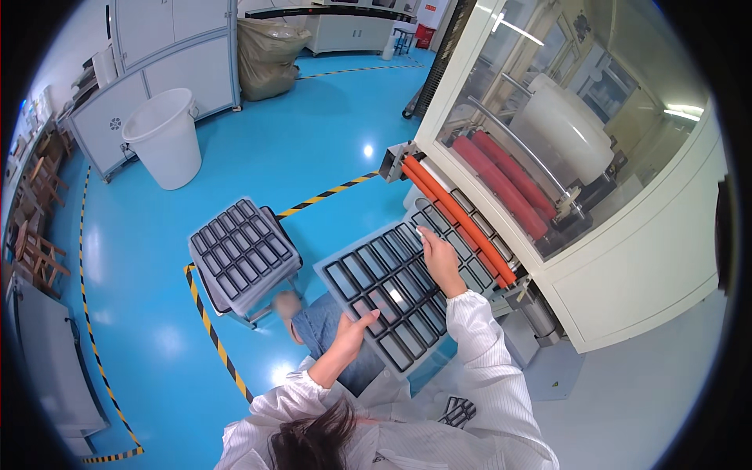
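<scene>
Head view: the person holds a pale sheet (411,327) bearing rows of black rectangular frames, tilted above the lap and in front of a cream machine (642,290). The left hand (347,342) has its grip clamped on the sheet's near left edge, thumb on top and the other fingers hidden beneath. The right hand (440,262) reaches to the sheet's right edge, its fingertips touching there; whether that grip is closed on the edge I cannot tell. Just beyond it, more framed material (472,270) lies at the machine's orange roller (458,219); whether it joins the held sheet is unclear. Behind the machine's window are red rollers (501,184) and a big white roll (560,129). To the left, a stack of similar sheets (235,291) rests on a low stand (266,315). Farther off, a white bin (164,145) and a large tan bag (270,59) stand on the blue floor (329,133), marked with black-and-yellow tape (329,195)
</scene>
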### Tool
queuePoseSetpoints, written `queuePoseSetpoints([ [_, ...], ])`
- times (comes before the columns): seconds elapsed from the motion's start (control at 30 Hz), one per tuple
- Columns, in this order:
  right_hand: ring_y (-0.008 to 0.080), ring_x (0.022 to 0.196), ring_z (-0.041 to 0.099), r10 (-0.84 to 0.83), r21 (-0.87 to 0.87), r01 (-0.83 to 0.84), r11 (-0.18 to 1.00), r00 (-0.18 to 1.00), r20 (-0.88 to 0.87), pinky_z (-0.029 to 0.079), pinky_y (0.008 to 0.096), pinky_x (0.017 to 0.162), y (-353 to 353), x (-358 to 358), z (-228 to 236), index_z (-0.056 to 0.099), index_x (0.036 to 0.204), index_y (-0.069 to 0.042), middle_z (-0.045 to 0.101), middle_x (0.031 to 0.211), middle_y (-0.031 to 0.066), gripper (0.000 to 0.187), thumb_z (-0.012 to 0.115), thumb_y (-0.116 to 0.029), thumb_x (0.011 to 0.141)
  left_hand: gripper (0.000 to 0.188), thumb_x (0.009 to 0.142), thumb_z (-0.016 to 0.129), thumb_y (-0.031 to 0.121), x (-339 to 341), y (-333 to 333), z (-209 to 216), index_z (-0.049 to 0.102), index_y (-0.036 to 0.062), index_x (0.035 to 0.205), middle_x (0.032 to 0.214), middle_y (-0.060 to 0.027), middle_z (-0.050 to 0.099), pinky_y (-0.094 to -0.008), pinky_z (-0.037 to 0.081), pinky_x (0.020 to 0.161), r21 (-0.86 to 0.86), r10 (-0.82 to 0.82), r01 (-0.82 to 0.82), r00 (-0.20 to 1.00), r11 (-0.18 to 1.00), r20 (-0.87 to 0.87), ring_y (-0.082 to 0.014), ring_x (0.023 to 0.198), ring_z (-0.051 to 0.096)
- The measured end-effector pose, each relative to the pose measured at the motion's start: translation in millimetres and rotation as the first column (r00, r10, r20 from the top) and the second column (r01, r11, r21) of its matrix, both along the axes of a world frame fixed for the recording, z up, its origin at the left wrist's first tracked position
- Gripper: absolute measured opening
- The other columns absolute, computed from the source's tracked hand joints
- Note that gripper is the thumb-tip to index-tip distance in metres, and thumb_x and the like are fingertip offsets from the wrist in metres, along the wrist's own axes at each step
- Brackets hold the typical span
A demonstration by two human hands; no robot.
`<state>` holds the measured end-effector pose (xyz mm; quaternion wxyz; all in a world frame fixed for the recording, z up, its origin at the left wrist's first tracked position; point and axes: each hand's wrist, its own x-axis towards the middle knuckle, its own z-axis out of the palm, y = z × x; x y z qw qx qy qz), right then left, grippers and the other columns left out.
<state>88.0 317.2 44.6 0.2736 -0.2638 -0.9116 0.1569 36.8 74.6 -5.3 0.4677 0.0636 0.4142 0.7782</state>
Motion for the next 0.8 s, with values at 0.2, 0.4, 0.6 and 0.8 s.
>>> queuePoseSetpoints([
  [0.2,0.0346,0.076,0.062,0.006,-0.016,-0.005,1.0,0.999,0.045,0.049,0.042,0.066,-6,-16,-3,0.061,0.114,-0.015,0.065,0.086,0.0162,0.026,0.05,-0.015,0.091,0.034,0.081,0.063,0.006,-2,-12,8,0.055,-0.001,0.113,0.106,-0.0064,0.061,-0.0298,0.044,0.086,-0.034,0.021,-0.021,1.0,0.999,0.0,-0.0149,0.096,0.057],
  [0.4,0.0332,0.073,0.062,-0.027,0.075,0.014,0.997,0.984,0.177,0.049,0.0432,0.064,-12,-25,-10,0.06,0.114,-0.016,0.065,0.08,0.0145,0.028,0.05,-0.013,0.088,0.033,0.082,0.062,0.008,-4,-22,8,0.055,-0.0011,0.113,0.105,-0.0063,0.062,-0.0304,0.045,0.085,-0.024,0.017,-0.017,1.0,1.0,-0.015,-0.0151,0.095,0.058],
  [0.6,0.0322,0.069,0.063,-0.02,0.173,-0.018,0.985,0.976,0.215,0.05,0.0431,0.06,-16,-40,-23,0.06,0.113,-0.014,0.065,0.079,0.0129,0.03,0.054,-0.009,0.085,0.036,0.081,0.063,0.009,-4,-31,11,0.055,-0.0014,0.114,0.107,-0.0076,0.061,-0.0305,0.045,0.085,-0.052,0.05,-0.051,0.999,0.997,-0.019,-0.0165,0.096,0.058],
  [0.8,0.0294,0.067,0.064,0.001,0.224,-0.075,0.972,0.95,0.313,0.05,0.042,0.058,-20,-47,-21,0.062,0.111,-0.013,0.065,0.074,0.0115,0.03,0.055,-0.008,0.083,0.033,0.081,0.063,0.008,-7,-38,3,0.056,-0.004,0.111,0.103,-0.0077,0.062,-0.0297,0.046,0.083,-0.064,0.041,-0.042,0.999,0.997,-0.017,-0.0165,0.092,0.059],
])
